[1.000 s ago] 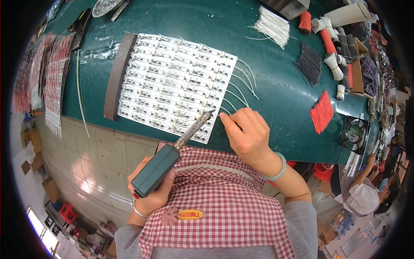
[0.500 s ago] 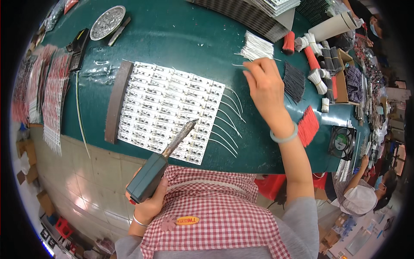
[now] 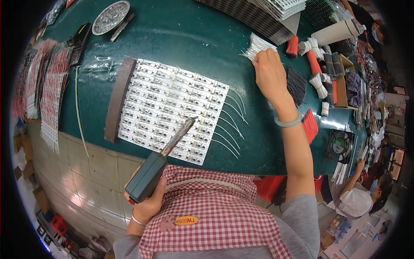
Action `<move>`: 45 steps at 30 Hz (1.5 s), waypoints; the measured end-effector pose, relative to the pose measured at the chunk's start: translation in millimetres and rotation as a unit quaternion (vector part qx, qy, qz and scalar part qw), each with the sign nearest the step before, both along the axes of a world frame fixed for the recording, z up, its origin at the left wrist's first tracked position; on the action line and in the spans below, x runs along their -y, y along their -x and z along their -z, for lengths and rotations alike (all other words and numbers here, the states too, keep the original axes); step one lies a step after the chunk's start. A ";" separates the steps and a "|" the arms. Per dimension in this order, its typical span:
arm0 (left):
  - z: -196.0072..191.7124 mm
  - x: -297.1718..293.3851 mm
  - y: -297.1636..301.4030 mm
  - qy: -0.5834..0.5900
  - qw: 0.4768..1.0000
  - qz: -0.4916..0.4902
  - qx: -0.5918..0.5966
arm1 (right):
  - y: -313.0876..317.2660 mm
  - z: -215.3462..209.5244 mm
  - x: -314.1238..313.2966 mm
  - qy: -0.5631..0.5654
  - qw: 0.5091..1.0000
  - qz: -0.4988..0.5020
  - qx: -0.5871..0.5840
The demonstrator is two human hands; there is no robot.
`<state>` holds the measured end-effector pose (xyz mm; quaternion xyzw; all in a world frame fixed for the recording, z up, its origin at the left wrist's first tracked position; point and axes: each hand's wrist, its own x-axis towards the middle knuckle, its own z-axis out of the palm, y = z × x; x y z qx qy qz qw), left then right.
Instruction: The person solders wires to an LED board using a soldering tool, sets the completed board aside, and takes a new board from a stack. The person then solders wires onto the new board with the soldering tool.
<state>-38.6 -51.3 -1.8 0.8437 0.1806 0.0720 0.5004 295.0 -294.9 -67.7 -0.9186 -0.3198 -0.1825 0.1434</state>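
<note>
My left hand (image 3: 149, 203) is wrapped round the handle of a green soldering gun (image 3: 147, 176), near the table's front edge. The gun's long, stained barrel slants up to the right, its tip over the white panel of small circuit boards (image 3: 166, 101). Several curved white wires stick out from the panel's right edge. Farther right and back, my right hand (image 3: 271, 77) reaches to a pile of white wires (image 3: 260, 44). Its fingers are curled closed at the pile's near edge, pinching at the wires; the fingertips are partly hidden.
A dark bar (image 3: 120, 101) lies along the panel's left edge. Black wires (image 3: 296, 84) and red wires (image 3: 309, 126) lie to the right, near a small fan (image 3: 340, 146). At the back left are a metal dish (image 3: 111, 18) and a black stand (image 3: 79, 43). A co-worker (image 3: 355, 198) sits at right.
My right hand has moved slightly away from me, onto the white wire pile, and its fingers have closed down there. The soldering gun in my left hand has barely moved.
</note>
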 end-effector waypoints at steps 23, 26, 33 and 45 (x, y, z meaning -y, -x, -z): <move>8.2 5.2 21.6 0.043 0.997 -0.069 0.013 | 101.0 -101.9 9.7 0.259 0.962 -0.087 0.017; 6.8 6.0 25.2 0.042 0.997 -0.064 0.015 | 104.1 -86.8 -2.8 0.377 0.921 -0.078 0.053; 6.1 6.3 35.9 0.023 0.997 -0.063 0.045 | 110.6 -52.8 -13.9 0.463 0.877 -0.111 0.061; 8.0 4.4 43.0 0.074 0.995 -0.068 0.029 | 175.2 -51.8 -9.5 -0.094 0.980 -0.134 -0.110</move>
